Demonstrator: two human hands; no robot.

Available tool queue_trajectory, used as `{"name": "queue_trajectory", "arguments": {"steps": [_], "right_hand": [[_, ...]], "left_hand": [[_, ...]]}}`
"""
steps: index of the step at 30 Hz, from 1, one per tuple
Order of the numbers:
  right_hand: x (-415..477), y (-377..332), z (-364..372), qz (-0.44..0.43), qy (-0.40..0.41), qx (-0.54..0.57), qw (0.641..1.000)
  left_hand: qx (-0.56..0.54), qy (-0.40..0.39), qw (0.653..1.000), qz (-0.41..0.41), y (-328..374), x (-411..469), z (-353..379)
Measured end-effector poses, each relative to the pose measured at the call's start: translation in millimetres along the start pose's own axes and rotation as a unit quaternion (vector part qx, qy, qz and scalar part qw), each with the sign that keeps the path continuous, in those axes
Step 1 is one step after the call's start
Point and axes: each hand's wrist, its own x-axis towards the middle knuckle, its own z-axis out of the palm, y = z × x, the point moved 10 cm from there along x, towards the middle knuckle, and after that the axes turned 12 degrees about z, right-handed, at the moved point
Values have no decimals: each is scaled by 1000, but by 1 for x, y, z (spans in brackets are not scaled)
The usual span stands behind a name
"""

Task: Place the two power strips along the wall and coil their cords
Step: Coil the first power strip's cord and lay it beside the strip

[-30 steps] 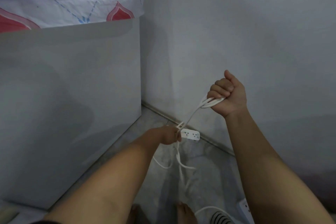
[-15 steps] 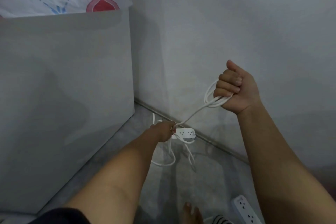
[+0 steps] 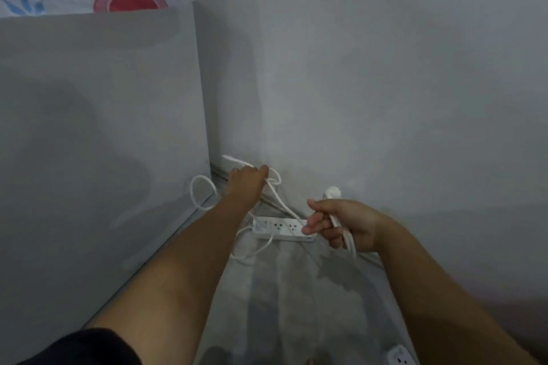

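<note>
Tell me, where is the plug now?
In the head view the plug sits right of centre, sticking up from the right hand close to the wall, just right of the power strip on the floor.

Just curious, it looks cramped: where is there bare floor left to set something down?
Bare grey floor lies between the two forearms, nearer than the white power strip. The corner is crowded with white cord loops around the left hand.
</note>
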Motion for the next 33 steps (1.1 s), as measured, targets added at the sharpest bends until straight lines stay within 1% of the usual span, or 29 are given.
{"name": "queue_trajectory", "arguments": {"steps": [3, 5, 7, 9, 11, 13, 14, 16, 18, 19, 20, 21, 22, 23, 24, 25, 26, 27, 28, 30, 32, 33], "right_hand": [[41, 23, 8, 54, 5, -57, 997], [65, 33, 14, 65, 17, -46, 997], [88, 36, 17, 62, 39, 2, 997], [106, 33, 18, 40, 58, 59, 996], [119, 25, 22, 2, 40, 134, 990], [125, 14, 26, -39, 4, 221, 974], [126, 9, 25, -58, -9, 275, 960], [125, -5, 16, -97, -35, 402, 910], [117, -27, 10, -150, -87, 501, 848], [112, -36, 5, -167, -103, 539, 819], [109, -43, -2, -175, -101, 565, 800], [107, -48, -7, -179, -91, 583, 787], [104, -53, -14, -187, -83, 598, 775], [102, -57, -21, -198, -78, 619, 756], [99, -61, -31, -211, -77, 644, 732], [96, -63, -42, -223, -80, 665, 708], [92, -65, -52, -235, -87, 679, 690], [85, -68, -60, -248, -100, 690, 673], [77, -70, -68, -262, -114, 701, 653], [60, -75, -80, -293, -146, 712, 621], [34, -87, -87, -330, -185, 697, 610], [20, -94, -90, -343, -197, 681, 616]], "left_hand": [[10, 7, 1000, 25, 12, 6, 1], [5, 17, 999, 38, 23, 11, -1], [-14, 35, 998, 48, 31, 14, -7], [-31, 63, 996, 63, 36, 14, -12], [-58, 89, 991, 80, 38, 10, -14], [-95, 118, 985, 87, 35, 4, -17], [-106, 133, 981, 95, 33, 0, -18], [-122, 147, 975, 113, 28, -11, -15], [-154, 110, 977, 97, 14, -22, 6], [-186, 92, 975, 82, 7, -28, 18], [-198, 78, 974, 83, 4, -33, 31], [-180, 74, 976, 97, 0, -37, 40], [-132, 38, 982, 131, 1, -42, 49], [-69, -11, 983, 171, 2, -49, 63], [-11, -23, 977, 210, -1, -54, 71], [7, -24, 973, 229, -8, -59, 74], [8, -24, 974, 224, -20, -62, 76], [-6, -42, 982, 185, -35, -63, 76], [-4, -40, 985, 165, -45, -62, 77], [-1, -91, 987, 132, -56, -60, 89], [46, -139, 985, 90, -69, -60, 100], [71, -177, 979, 70, -77, -66, 107]]}}
